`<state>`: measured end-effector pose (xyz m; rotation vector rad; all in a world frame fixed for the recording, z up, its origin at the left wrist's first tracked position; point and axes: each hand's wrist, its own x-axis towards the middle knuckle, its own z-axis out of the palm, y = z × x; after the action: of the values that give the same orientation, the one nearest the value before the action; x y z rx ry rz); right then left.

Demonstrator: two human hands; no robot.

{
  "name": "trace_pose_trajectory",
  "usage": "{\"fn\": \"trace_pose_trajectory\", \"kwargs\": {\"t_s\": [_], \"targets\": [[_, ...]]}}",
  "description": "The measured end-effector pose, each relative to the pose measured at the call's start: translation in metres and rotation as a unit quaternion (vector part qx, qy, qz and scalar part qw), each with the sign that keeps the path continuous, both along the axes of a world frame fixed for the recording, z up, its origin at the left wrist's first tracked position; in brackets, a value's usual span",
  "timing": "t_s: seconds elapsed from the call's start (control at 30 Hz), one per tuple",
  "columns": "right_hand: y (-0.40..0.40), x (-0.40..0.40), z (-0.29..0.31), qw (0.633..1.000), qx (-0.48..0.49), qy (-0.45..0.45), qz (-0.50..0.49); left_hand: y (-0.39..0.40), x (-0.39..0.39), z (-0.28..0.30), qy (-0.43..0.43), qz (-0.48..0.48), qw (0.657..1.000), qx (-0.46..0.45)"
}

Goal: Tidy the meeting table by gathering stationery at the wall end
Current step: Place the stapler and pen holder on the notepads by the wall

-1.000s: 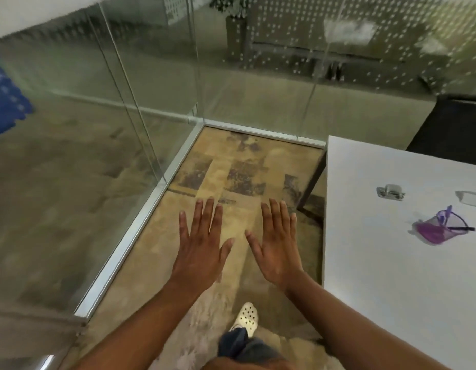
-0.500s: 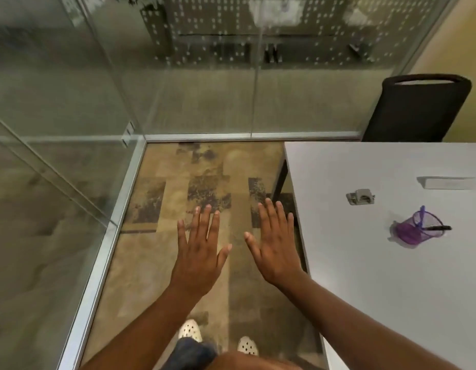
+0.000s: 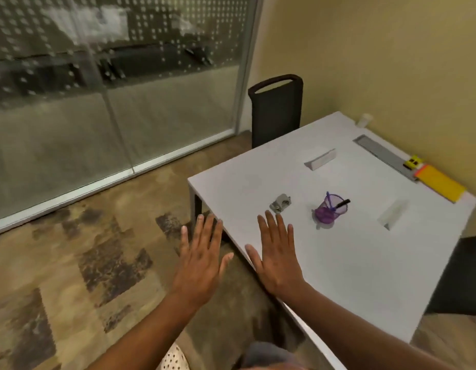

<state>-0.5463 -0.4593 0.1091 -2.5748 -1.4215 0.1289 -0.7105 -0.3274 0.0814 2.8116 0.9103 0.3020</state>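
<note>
Where pens lean, purple mesh cup (image 3: 328, 212).

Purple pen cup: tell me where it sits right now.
In the head view the purple pen cup stands upright mid-table, right of the small grey metal clip and beyond the right hand, well short of the wall.

Black chair (image 3: 276, 110) beside glass wall (image 3: 111, 89); patterned carpet (image 3: 71, 263).
</note>
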Motion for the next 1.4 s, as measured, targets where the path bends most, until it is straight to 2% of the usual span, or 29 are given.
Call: {"fn": "trace_pose_trajectory", "kwargs": {"t_s": [0.23,0.37,0.47,0.6,0.77,0.87,0.93,1.1,1.2,1.4], "targets": [[-0.009,0.031,-0.005,0.991,0.019,-0.007,-0.132,0.025,0.081,0.001,0.011,-0.128,0.992,-0.012],[-0.018,0.064,-0.014,0.977,0.035,0.007,-0.212,0.024,0.136,-0.01,0.024,-0.224,0.974,-0.033],[-0.027,0.095,-0.025,0.961,0.064,0.034,-0.268,0.022,0.182,-0.014,0.038,-0.29,0.952,-0.086],[-0.036,0.145,-0.042,0.924,0.124,0.113,-0.343,0.019,0.245,-0.013,0.074,-0.326,0.924,-0.185],[-0.036,0.207,-0.06,0.856,0.198,0.212,-0.428,0.023,0.33,-0.016,0.125,-0.322,0.894,-0.284],[-0.04,0.247,-0.076,0.799,0.237,0.283,-0.474,0.023,0.38,-0.03,0.131,-0.288,0.885,-0.341],[-0.046,0.272,-0.09,0.778,0.238,0.319,-0.486,0.02,0.41,-0.042,0.138,-0.261,0.883,-0.366],[-0.055,0.315,-0.115,0.757,0.251,0.362,-0.482,0.005,0.465,-0.065,0.158,-0.205,0.862,-0.436],[-0.051,0.334,-0.126,0.75,0.271,0.377,-0.471,-0.001,0.483,-0.079,0.152,-0.179,0.833,-0.502],[-0.034,0.347,-0.139,0.754,0.296,0.375,-0.451,-0.004,0.492,-0.079,0.162,-0.205,0.791,-0.553]]}}
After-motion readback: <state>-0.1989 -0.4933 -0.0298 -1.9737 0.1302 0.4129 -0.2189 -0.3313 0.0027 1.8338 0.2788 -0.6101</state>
